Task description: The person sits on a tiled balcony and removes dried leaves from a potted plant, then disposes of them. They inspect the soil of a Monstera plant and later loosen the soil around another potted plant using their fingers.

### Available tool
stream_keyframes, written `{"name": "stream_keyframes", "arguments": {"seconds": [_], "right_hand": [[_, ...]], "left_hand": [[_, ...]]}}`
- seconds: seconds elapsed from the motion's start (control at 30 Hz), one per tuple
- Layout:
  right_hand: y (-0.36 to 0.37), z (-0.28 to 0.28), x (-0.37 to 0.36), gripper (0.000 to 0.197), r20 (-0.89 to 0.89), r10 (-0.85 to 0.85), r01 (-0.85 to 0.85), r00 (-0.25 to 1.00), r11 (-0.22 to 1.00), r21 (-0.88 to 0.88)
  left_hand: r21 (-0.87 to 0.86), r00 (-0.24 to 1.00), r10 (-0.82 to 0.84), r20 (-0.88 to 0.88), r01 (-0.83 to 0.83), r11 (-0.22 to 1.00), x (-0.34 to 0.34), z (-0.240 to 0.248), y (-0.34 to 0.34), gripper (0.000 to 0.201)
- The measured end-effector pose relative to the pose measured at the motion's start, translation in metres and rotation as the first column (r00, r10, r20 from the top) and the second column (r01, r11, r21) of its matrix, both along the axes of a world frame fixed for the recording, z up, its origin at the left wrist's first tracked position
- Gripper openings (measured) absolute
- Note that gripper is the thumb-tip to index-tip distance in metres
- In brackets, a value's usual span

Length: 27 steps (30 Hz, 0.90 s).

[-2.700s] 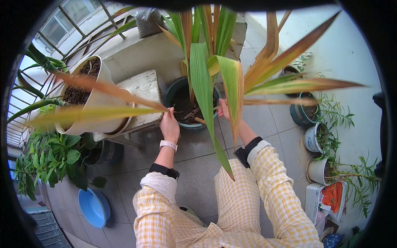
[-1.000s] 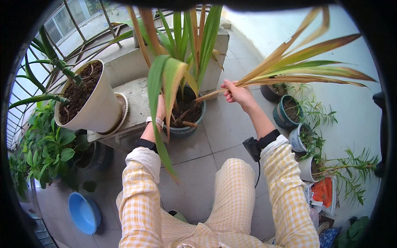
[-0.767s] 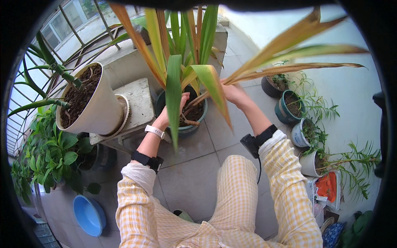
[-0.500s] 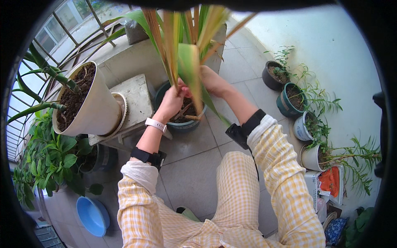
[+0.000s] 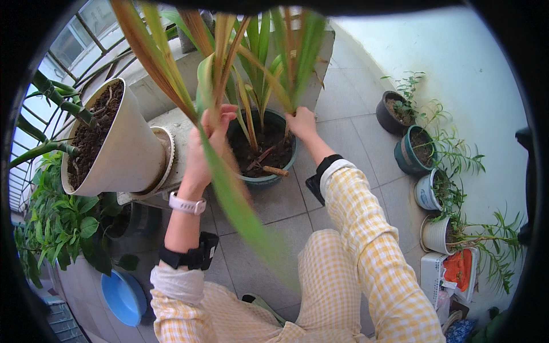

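Note:
A tall plant with long strap leaves [image 5: 260, 63], some green and some browned, grows in a round dark green pot [image 5: 264, 180]. My left hand [image 5: 207, 150] is closed around a bunch of yellow-brown leaves [image 5: 167, 71] left of the pot. One long green leaf [image 5: 231, 191], smeared by motion, droops past that hand toward my knee. At the pot's right rim, my right hand [image 5: 303, 123] is closed on the lower part of another leaf bunch [image 5: 294, 68]. Between the hands, dark soil shows several stems and a short cut brown stub [image 5: 275, 171].
A large cream pot [image 5: 127, 146] with a thick-stemmed plant leans at left on a stone ledge. Below it are a leafy bush [image 5: 63, 220] and a blue basin [image 5: 123, 298]. Several small pots, including a black one [image 5: 393, 114], line the right wall. Grey floor tiles [image 5: 257, 228] lie underneath.
My hands have moved apart, the left one leftward and toward me with its leaves. The leaves have spread, so soil and stems in the pot show more. The long green leaf has swung down.

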State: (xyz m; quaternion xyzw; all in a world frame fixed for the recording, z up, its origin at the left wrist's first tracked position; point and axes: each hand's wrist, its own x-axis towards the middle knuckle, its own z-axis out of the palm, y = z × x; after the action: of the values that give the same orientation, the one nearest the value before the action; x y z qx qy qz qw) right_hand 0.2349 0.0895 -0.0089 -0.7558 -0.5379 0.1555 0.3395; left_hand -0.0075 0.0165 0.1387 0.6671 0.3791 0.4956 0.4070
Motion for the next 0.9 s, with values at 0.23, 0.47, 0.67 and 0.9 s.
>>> {"name": "stream_keyframes", "arguments": {"seconds": [0.23,0.47,0.67,0.9], "right_hand": [[-0.011,0.013,0.02,0.023,-0.265,0.043,-0.054,0.963,0.998,-0.035],[-0.031,-0.004,0.022,0.024,-0.268,0.107,-0.107,0.957,0.994,0.015],[-0.086,-0.01,0.04,0.028,-0.453,0.127,-0.193,0.883,0.976,-0.103],[-0.133,-0.009,-0.004,0.017,0.193,0.512,-0.53,0.837,0.846,0.056]], "left_hand": [[-0.367,0.905,0.172,0.389,-0.019,0.93,-0.04,0.019,-0.051,0.023],[-0.21,0.838,0.099,0.537,0.019,0.978,-0.067,0.008,-0.076,0.027],[-0.381,0.889,0.215,0.405,-0.049,0.923,-0.043,-0.021,-0.095,0.029],[-0.31,0.948,0.175,0.265,-0.088,0.947,0.007,-0.075,-0.103,0.041]]}}
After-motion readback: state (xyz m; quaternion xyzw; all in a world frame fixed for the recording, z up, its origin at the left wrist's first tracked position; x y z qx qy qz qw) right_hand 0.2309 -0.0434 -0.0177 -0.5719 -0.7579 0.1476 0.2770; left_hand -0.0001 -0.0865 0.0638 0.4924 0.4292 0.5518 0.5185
